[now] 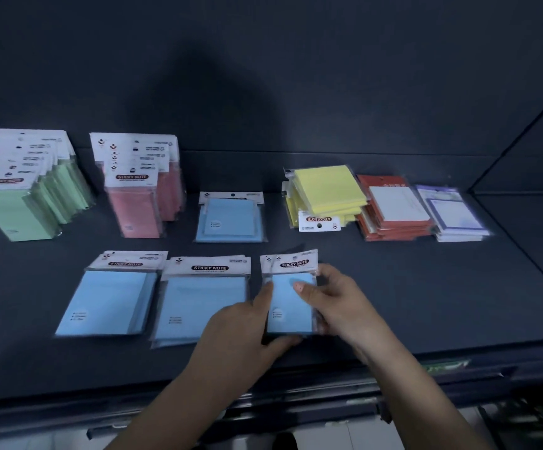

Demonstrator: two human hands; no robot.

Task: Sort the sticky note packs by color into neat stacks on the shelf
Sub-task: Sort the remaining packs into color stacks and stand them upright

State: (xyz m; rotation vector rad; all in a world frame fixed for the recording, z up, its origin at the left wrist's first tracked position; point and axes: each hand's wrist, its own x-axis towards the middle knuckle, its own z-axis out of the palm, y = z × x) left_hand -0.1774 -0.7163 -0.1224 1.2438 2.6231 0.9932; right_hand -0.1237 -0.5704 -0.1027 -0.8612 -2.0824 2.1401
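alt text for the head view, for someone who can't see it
The left hand and right hand grip a stack of blue packs at the front of a dark shelf. Two more blue stacks lie to its left. Along the back, left to right, sit green packs, pink packs, a blue pile, yellow packs, red packs and purple packs.
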